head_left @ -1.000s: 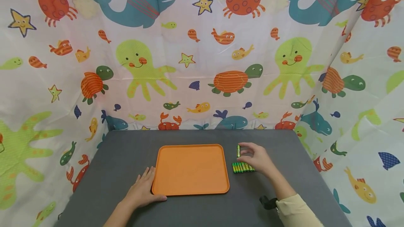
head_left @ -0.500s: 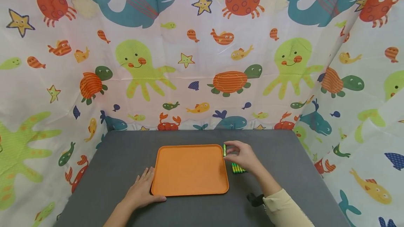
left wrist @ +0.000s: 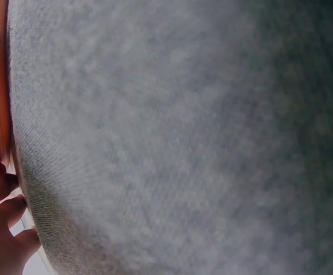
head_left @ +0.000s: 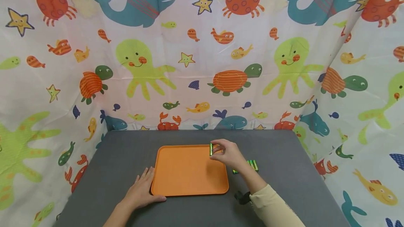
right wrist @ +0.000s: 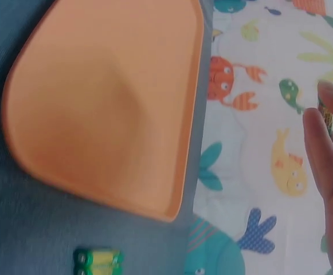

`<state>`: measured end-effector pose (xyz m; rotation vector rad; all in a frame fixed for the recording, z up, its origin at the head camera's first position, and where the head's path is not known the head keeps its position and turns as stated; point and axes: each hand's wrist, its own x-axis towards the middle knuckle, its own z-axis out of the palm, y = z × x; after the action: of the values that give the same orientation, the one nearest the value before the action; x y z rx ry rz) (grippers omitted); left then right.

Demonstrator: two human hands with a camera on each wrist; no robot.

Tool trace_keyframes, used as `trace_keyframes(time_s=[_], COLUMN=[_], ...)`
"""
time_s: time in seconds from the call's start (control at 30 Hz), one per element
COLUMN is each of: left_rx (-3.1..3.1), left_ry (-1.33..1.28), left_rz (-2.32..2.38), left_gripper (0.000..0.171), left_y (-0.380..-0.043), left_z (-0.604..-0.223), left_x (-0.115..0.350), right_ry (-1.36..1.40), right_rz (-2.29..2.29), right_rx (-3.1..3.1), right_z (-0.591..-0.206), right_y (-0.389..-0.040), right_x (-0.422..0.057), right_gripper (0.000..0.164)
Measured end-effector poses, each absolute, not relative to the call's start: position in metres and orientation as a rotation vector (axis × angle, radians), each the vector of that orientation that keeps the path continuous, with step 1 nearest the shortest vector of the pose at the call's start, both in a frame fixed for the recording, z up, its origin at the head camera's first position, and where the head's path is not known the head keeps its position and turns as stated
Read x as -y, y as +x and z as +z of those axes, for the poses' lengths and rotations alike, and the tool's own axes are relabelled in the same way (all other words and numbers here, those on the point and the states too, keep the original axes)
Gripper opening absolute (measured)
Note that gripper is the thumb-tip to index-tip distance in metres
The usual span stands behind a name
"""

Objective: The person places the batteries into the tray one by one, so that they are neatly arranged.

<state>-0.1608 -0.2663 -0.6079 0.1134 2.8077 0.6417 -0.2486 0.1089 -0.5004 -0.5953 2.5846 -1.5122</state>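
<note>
Green battery (head_left: pixel 211 149), pinched end to end, hangs just above the tray (head_left: pixel 186 171) near its far right corner, so what counts is its place over that corner and the line of its long axis.

Nearest the bench's (head_left: pixel 277 150) near side, where the near edge is out of sight, a sleeve (head_left: pixel 274 207) covers the right forearm, with a dark strap-like piece (head_left: pixel 242 198) just beside it. Somewhat farther in, the left hand (head_left: pixel 142 188) lies at the tray's near left corner, fingers extended along the left edge and thumb reaching to the near edge; it grips nothing.

Beyond that, on the bench just past the tray's right edge, lie the other batteries (head_left: pixel 255 165), partly hidden by the right wrist; their full count cannot be told.

Farther on, the right hand (head_left: pixel 228 155) comes over the tray's right edge, thumb at the battery's nearer end and a fingertip at the other, the gap between them just the battery's length. It is clearly the nearer of the two hands. In the head view the battery's axis runs from near to far; how steeply it tilts cannot be told. Past the bench's far edge hangs a sea-animal cloth (head_left: pixel 195 69).
</note>
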Motion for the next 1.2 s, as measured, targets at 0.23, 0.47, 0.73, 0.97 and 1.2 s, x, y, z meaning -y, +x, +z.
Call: trace_keyframes(time_s=[0.23, 0.47, 0.73, 0.97, 1.2], left_rx=[-2.811, -2.8, -2.817, -2.827, -2.833], left_ry=[0.131, 0.122, 0.13, 0.132, 0.161], left_rz=[0.672, 0.659, 0.659, 0.65, 0.687], left_gripper=[0.138, 0.14, 0.139, 0.138, 0.135], left_y=[-0.161, -0.162, -0.162, -0.161, -0.159], left_z=[-0.61, -0.614, -0.613, -0.611, -0.609], left_x=[0.267, 0.27, 0.269, 0.27, 0.268], right_ry=[-0.622, -0.659, -0.619, -0.61, -0.586], right_rz=[-1.523, -1.508, -1.483, -1.454, -1.468], right_rx=[-2.515, -2.465, -2.435, -2.447, -2.41], right_z=[-0.499, -0.506, -0.517, -0.533, -0.556], right_y=[-0.247, -0.249, -0.253, -0.257, -0.26], right_x=[-0.088, -0.063, -0.032, -0.002, 0.02], right_gripper=[0.052, 0.051, 0.049, 0.05, 0.05])
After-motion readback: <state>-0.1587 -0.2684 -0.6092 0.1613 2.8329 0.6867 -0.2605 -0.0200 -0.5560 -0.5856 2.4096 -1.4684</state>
